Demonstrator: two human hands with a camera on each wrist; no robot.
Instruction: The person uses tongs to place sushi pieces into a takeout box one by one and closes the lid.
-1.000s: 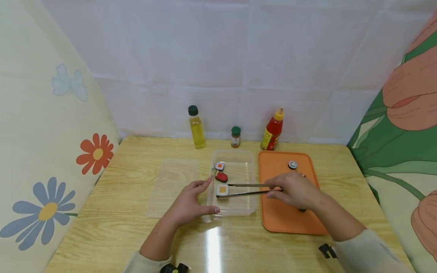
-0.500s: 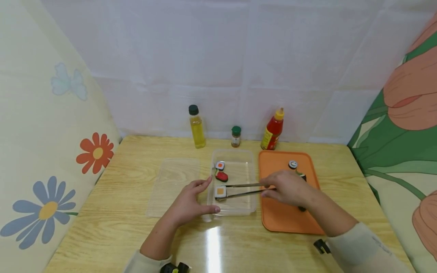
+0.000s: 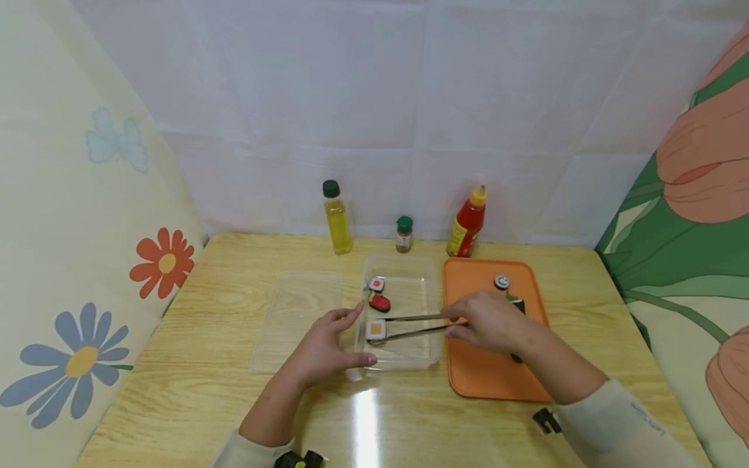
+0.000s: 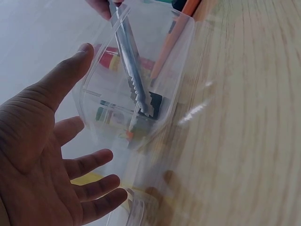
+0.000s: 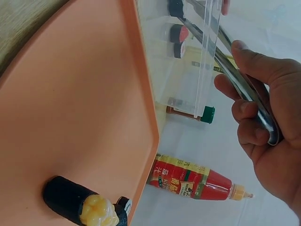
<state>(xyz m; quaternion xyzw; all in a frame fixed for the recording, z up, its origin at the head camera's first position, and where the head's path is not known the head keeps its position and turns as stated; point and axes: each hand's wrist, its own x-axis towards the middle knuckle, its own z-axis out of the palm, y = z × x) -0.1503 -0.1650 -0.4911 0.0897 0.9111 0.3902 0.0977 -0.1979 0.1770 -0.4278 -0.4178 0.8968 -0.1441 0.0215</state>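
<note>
My right hand grips steel tongs reaching leftward into a clear plastic container. Between their serrated tips is a squarish sushi roll, white with an orange centre, low beside the container's left wall. Behind it inside lie a red-topped sushi piece and a smaller sushi roll. My left hand is spread at the container's left side, thumb near the front corner and fingertips by the wall. The left wrist view shows its fingers relaxed and apart, with nothing in the palm.
An orange tray at right bears a small roll and a black-wrapped piece with yellow topping. A clear lid lies left. Behind stand an oil bottle, a spice jar and a ketchup bottle.
My right hand has shifted left with the tongs, bringing the orange-centred sushi roll slightly nearer the container's left wall. My left hand has stayed in place.
</note>
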